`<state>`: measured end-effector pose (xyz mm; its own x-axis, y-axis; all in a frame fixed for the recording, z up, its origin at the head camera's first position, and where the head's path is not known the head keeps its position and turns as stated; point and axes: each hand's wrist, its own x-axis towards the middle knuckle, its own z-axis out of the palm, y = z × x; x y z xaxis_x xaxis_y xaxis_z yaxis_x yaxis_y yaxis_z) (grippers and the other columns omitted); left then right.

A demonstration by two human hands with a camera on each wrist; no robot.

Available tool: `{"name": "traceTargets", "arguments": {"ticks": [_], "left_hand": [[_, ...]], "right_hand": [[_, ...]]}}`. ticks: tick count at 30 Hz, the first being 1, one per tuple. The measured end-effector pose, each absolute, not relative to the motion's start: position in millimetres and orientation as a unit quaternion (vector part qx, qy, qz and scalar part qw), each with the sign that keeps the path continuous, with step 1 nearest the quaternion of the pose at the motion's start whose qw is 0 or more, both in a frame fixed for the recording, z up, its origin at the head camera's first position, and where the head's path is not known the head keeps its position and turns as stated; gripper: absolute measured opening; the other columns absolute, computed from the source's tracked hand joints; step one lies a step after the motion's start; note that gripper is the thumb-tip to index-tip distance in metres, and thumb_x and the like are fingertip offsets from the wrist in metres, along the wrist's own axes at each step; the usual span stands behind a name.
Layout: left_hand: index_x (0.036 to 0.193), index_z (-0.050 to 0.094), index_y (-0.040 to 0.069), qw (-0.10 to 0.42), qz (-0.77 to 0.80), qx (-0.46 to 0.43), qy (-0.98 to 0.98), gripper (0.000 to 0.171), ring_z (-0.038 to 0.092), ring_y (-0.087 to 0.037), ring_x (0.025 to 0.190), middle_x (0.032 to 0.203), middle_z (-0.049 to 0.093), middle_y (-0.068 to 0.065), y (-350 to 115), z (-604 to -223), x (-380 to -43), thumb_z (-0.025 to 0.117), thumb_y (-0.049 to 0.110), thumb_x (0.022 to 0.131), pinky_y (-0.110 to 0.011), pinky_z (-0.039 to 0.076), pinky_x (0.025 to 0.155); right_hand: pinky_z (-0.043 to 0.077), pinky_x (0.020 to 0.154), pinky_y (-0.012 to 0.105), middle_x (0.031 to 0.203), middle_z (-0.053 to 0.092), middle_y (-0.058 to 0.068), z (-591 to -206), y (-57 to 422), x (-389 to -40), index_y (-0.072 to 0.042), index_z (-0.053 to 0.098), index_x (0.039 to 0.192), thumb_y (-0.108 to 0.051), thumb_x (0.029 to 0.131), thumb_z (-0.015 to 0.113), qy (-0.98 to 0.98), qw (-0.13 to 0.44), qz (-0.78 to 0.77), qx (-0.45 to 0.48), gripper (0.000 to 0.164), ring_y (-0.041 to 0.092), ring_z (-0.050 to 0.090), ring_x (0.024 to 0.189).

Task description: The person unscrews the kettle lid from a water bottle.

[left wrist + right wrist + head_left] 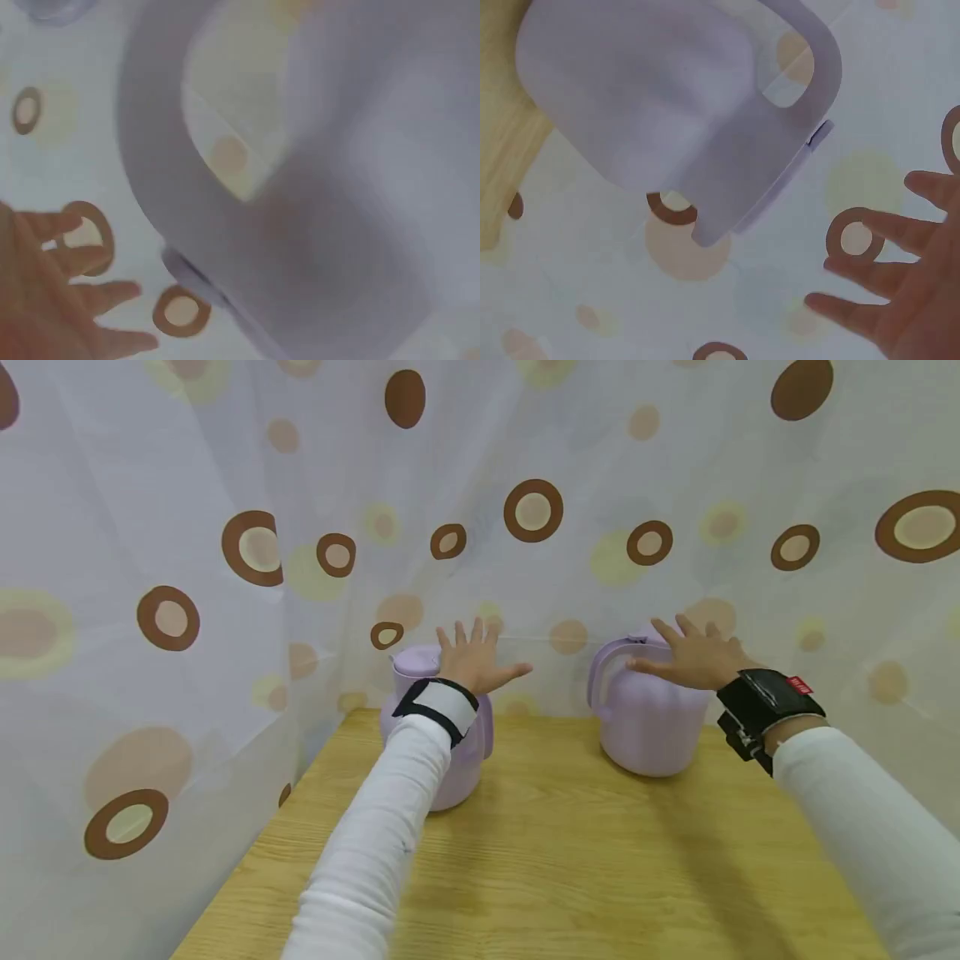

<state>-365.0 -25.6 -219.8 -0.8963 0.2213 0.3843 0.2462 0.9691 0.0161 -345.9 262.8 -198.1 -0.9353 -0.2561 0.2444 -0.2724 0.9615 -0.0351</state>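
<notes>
Two lavender jugs with lids and loop handles stand upright on the table. My left hand is raised in front of the left jug, fingers spread, hiding part of its upper body. Level with the right jug, my right hand also has its fingers spread and covers part of its top. The left wrist view shows a jug's handle close up and blurred, apart from the fingers. In the right wrist view, a gap separates the fingers from the jug body. Neither hand holds anything.
The jugs stand towards the back of a wooden table. A white curtain-like sheet with brown and beige circles hangs behind and to the left. Bands with small devices are strapped on the wrists.
</notes>
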Motion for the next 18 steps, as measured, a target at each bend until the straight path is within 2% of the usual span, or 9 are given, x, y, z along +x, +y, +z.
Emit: {"name": "traceTargets", "arguments": {"ticks": [2,4,6,7,9,12,14,16,18], "left_hand": [[0.128,0.026,0.013,0.286,-0.133,-0.134,-0.94,0.071,0.013,-0.026,0.119,0.132,0.021,-0.007,-22.3,-229.4,-350.3,0.036,0.059,0.076,-0.046,0.002,0.096],[0.119,0.038,0.008,0.389,-0.274,-0.149,-0.867,0.052,0.024,-0.021,0.115,0.123,0.035,-0.006,-18.5,-248.3,-331.3,0.048,0.039,0.079,-0.039,0.014,0.097],[0.108,0.045,0.006,0.476,-0.398,-0.157,-0.768,0.037,0.034,-0.016,0.107,0.112,0.044,-0.004,-15.7,-275.8,-314.3,0.057,0.021,0.077,-0.031,0.026,0.092],[0.105,0.046,0.005,0.504,-0.446,-0.153,-0.724,0.034,0.038,-0.016,0.102,0.106,0.046,-0.004,-14.6,-289.9,-307.9,0.059,0.014,0.075,-0.03,0.031,0.088],[0.104,0.045,0.003,0.514,-0.516,-0.127,-0.673,0.033,0.041,-0.018,0.097,0.101,0.047,-0.004,-12.6,-315.1,-301.6,0.06,0.009,0.074,-0.031,0.036,0.083],[0.11,0.04,0.004,0.469,-0.563,-0.082,-0.676,0.042,0.042,-0.019,0.097,0.105,0.045,-0.006,-7.3,-340.7,-305.6,0.058,0.021,0.077,-0.034,0.038,0.08],[0.114,0.039,0.005,0.434,-0.58,-0.062,-0.687,0.046,0.044,-0.018,0.096,0.107,0.046,-0.006,-4.8,-350.3,-311.5,0.056,0.028,0.077,-0.033,0.04,0.079],[0.115,0.04,0.006,0.414,-0.583,-0.047,-0.698,0.047,0.046,-0.018,0.094,0.106,0.047,-0.005,-4.9,-357.1,-316.1,0.055,0.031,0.077,-0.031,0.042,0.077],[0.112,0.043,0.007,0.415,-0.581,-0.041,-0.699,0.042,0.049,-0.017,0.089,0.102,0.05,-0.005,-7.6,-361.8,-319.7,0.056,0.026,0.078,-0.03,0.044,0.074]], "right_hand": [[0.029,0.076,0.058,0.118,0.036,0.024,-205.2,257.7,-348.4,-0.004,0.035,0.123,-0.055,0.076,0.04,-0.967,0.166,0.063,0.18,0.069,0.045,0.032,0.102],[0.04,0.071,0.047,0.102,0.051,0.018,-218.5,249.3,-350.7,-0.002,0.049,0.11,-0.041,0.081,0.046,-0.942,0.206,0.109,0.243,0.049,0.034,0.047,0.091],[0.043,0.069,0.04,0.09,0.058,0.01,-237.6,236.7,-352.7,-0.005,0.057,0.099,-0.029,0.082,0.049,-0.917,0.211,0.161,0.297,0.031,0.025,0.053,0.082],[0.044,0.067,0.037,0.086,0.059,0.006,-248.2,228.6,-354.0,-0.007,0.058,0.095,-0.026,0.082,0.049,-0.908,0.201,0.187,0.316,0.025,0.021,0.054,0.079],[0.044,0.068,0.034,0.085,0.058,0.002,-268.9,208.4,-357.4,-0.009,0.059,0.093,-0.026,0.083,0.049,-0.897,0.168,0.233,0.336,0.022,0.017,0.054,0.078],[0.045,0.066,0.03,0.089,0.057,0.002,-302.8,172.8,-369.5,-0.01,0.058,0.096,-0.03,0.083,0.047,-0.884,0.118,0.315,0.326,0.026,0.016,0.053,0.079],[0.045,0.069,0.033,0.097,0.055,0.008,-328.2,146.4,-382.3,-0.007,0.054,0.102,-0.029,0.084,0.046,-0.863,0.068,0.407,0.292,0.03,0.021,0.051,0.086],[0.046,0.07,0.034,0.105,0.051,0.004,-375.2,126.4,-419.5,-0.014,0.049,0.109,-0.037,0.082,0.046,-0.825,0.021,0.507,0.248,0.035,0.02,0.051,0.089],[0.042,0.077,0.041,0.117,0.041,0.007,-392.4,104.9,-426.4,-0.014,0.04,0.118,-0.04,0.082,0.044,-0.772,-0.032,0.604,0.195,0.044,0.027,0.045,0.097]]}}
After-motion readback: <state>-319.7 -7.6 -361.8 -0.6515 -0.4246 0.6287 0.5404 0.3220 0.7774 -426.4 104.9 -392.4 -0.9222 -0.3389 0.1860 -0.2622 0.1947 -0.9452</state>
